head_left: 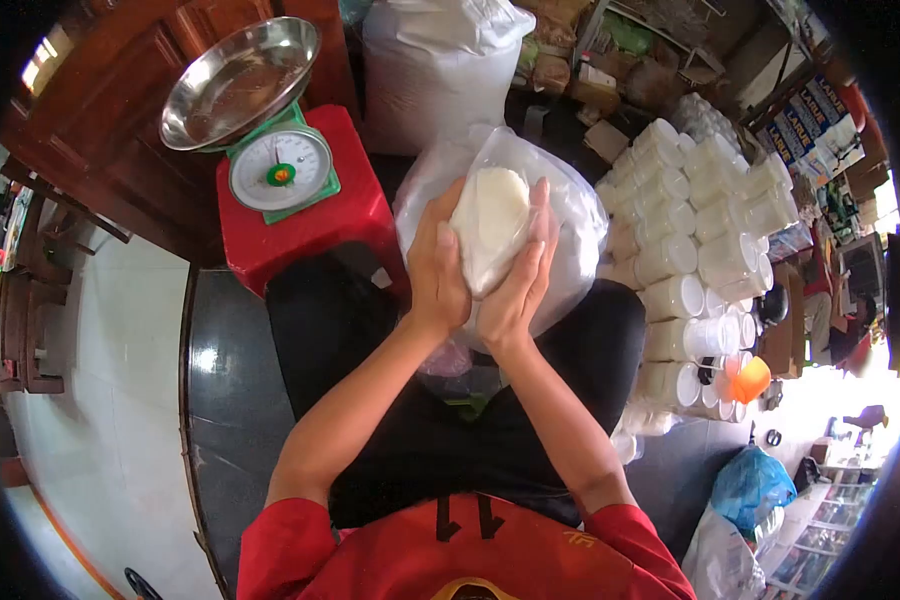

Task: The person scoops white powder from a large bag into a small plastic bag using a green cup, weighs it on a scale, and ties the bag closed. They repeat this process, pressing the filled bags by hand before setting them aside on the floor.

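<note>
A clear plastic bag of white powder or fine grains is held up between both palms. My left hand wraps its left side, and my right hand wraps its right side, with the fingers pointing away from me. The bag narrows toward my wrists. Below and around it lies a larger translucent plastic bag, between my knees; what is inside it is partly hidden by my hands.
On a red plastic stool at the left stands a green dial scale with a steel pan. A big white sack stands ahead. Stacked white tubs rise at the right. A blue plastic bag lies lower right.
</note>
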The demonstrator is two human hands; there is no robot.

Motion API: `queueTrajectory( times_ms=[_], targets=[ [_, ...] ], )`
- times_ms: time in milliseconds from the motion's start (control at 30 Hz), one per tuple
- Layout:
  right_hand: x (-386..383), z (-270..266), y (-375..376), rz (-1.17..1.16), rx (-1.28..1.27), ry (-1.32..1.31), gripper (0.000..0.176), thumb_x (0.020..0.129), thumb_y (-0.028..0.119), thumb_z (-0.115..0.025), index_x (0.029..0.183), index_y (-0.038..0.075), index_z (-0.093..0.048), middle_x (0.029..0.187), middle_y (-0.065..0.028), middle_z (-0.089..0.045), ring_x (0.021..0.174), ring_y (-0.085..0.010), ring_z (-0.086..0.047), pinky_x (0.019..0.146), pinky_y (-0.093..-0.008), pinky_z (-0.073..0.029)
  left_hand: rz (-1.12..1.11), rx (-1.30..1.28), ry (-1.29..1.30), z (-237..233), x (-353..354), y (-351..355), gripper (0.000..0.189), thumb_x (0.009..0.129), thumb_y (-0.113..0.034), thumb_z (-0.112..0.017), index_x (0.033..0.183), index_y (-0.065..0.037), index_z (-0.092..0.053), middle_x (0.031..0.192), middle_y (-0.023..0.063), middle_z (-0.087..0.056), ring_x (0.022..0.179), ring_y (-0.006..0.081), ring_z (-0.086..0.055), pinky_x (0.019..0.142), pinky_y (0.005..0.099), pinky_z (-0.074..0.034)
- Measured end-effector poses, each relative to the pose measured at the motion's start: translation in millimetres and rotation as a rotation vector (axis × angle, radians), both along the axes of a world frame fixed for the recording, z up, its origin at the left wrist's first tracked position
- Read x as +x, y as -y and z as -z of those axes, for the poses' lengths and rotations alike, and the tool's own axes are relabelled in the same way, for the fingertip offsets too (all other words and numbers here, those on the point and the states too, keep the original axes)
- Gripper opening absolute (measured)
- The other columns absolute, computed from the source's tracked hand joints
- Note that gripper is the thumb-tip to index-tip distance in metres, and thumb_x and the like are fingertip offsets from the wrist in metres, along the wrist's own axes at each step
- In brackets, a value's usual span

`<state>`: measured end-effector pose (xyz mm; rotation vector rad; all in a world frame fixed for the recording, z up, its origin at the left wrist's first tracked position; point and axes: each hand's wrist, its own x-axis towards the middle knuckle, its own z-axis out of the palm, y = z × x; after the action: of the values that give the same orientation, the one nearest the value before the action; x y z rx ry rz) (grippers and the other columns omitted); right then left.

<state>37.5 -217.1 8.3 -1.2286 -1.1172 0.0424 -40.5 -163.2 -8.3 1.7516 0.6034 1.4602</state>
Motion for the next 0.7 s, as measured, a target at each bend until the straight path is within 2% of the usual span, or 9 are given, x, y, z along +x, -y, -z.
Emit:
queueTrajectory(
  times_ms=[267, 300, 333, 400, 433, 500, 567, 633, 700],
  targets=[
    [-34, -40, -21, -0.108, 0.048, 0.024, 0.065, 0.112, 0.039, -0.019, 0.156, -0.005, -0.038, 0.16, -0.0265, -0.037, 0.148, -0.0412, -0.035, 0.123, -0.046, -0.025, 0.019, -0.17, 0.231, -28, -25, -13, 0.065, 0.113, -0.044, -0.022, 0.135, 0.005, -0.059, 0.13, 0.0202, -0.065, 0.121, 0.0293, -0.062, 0.104, 0.0391, -0.046],
    [-50, -59, -25, -0.108, 0.057, -0.052, 0.065, 0.112, 0.04, -0.019, 0.159, -0.003, -0.033, 0.164, -0.0217, -0.032, 0.151, -0.0347, -0.032, 0.124, -0.0422, -0.024, 0.003, -0.163, 0.238, -38, -26, -18, 0.065, 0.113, -0.044, -0.022, 0.135, 0.005, -0.059, 0.13, 0.0202, -0.065, 0.121, 0.0293, -0.062, 0.104, 0.0391, -0.046],
    [-62, -71, -28, -0.108, 0.058, -0.132, 0.066, 0.113, 0.042, -0.019, 0.162, -0.001, -0.027, 0.168, -0.0168, -0.028, 0.154, -0.0283, -0.029, 0.125, -0.0384, -0.022, 0.008, -0.149, 0.285, -52, -30, -22, 0.064, 0.113, -0.043, -0.023, 0.134, 0.006, -0.059, 0.128, 0.0199, -0.065, 0.12, 0.0283, -0.062, 0.104, 0.0387, -0.046],
    [-46, -85, -47, -0.23, 0.086, -0.045, 0.065, 0.113, 0.041, -0.019, 0.162, -0.001, -0.027, 0.168, -0.0171, -0.029, 0.154, -0.0282, -0.029, 0.126, -0.0392, -0.022, -0.011, -0.078, 0.294, -87, -44, -36, 0.062, 0.113, -0.042, -0.024, 0.134, 0.006, -0.059, 0.127, 0.0193, -0.066, 0.119, 0.0271, -0.063, 0.103, 0.0382, -0.046],
    [-77, -117, -54, -0.134, 0.208, 0.011, 0.065, 0.113, 0.041, -0.02, 0.161, -0.001, -0.028, 0.165, -0.0183, -0.034, 0.151, -0.0284, -0.033, 0.125, -0.0382, -0.023, -0.03, -0.021, 0.255, -108, -53, -44, 0.062, 0.114, -0.042, -0.025, 0.134, 0.005, -0.059, 0.128, 0.0191, -0.066, 0.118, 0.0268, -0.063, 0.103, 0.0382, -0.046],
    [-71, -148, -63, -0.338, 0.184, -0.071, 0.065, 0.113, 0.04, -0.02, 0.16, -0.003, -0.03, 0.16, -0.0202, -0.039, 0.148, -0.0295, -0.037, 0.123, -0.0375, -0.025, -0.035, 0.085, 0.128, -154, -77, -59, 0.061, 0.113, -0.043, -0.026, 0.138, 0.005, -0.057, 0.131, 0.0182, -0.064, 0.12, 0.026, -0.061, 0.106, 0.0374, -0.045],
    [-87, -182, -78, -0.376, 0.199, -0.047, 0.066, 0.112, 0.043, -0.021, 0.159, -0.002, -0.031, 0.159, -0.0203, -0.04, 0.146, -0.0294, -0.039, 0.122, -0.0381, -0.027, 0.015, 0.33, 0.151, -201, -93, -68, 0.056, 0.112, -0.046, -0.033, 0.131, -0.002, -0.062, 0.115, 0.0162, -0.069, 0.106, 0.0248, -0.068, 0.097, 0.0365, -0.053],
    [-106, -215, -92, -0.423, 0.23, 0.004, 0.069, 0.111, 0.049, -0.024, 0.157, -0.002, -0.033, 0.156, -0.0207, -0.042, 0.144, -0.0293, -0.041, 0.12, -0.0391, -0.029, 0.473, -0.004, 0.461, -237, -116, -91, 0.071, 0.112, -0.052, -0.018, 0.127, 0.001, -0.064, 0.115, 0.0172, -0.069, 0.103, 0.0237, -0.068, 0.095, 0.0364, -0.053],
    [-120, -239, -110, -0.464, 0.266, 0.051, 0.072, 0.109, 0.054, -0.027, 0.156, -0.001, -0.034, 0.153, -0.021, -0.044, 0.141, -0.0291, -0.044, 0.118, -0.0401, -0.031, 0.109, 0.255, 0.289, -246, -117, -122, 0.067, 0.113, -0.049, -0.023, 0.126, 0.002, -0.065, 0.118, 0.0175, -0.069, 0.101, 0.0233, -0.067, 0.093, 0.0363, -0.052]
  ],
)
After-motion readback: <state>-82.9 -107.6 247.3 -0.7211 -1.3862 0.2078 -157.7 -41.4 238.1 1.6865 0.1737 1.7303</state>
